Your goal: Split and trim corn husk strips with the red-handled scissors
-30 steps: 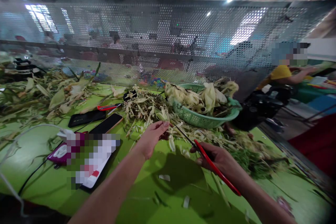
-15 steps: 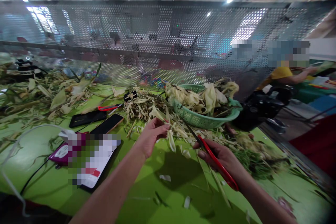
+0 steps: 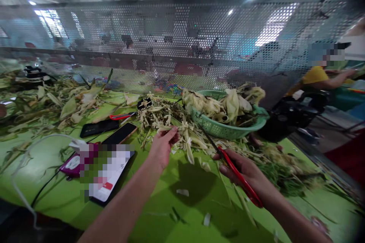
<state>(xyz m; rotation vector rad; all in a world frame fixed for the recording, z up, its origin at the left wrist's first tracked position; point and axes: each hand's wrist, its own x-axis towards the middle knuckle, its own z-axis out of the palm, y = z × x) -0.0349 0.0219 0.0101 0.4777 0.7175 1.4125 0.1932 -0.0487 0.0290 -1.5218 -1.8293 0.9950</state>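
My left hand reaches into a heap of pale corn husks on the green table; its fingers are pinched on a husk strip at the heap's near edge. My right hand is closed on red-handled scissors, whose dark blades point up and left toward a green plastic basket. The basket holds more husked corn pieces and stands just beyond both hands.
Two dark phones and a blurred card lie at the left, with a white cable. A second red pair of scissors lies by the heap. A perforated metal screen backs the table. A person in yellow sits at the right.
My left hand moved slightly forward and closed on a husk strip. My right hand shifted the scissors forward toward the basket, and the view drifted a little.
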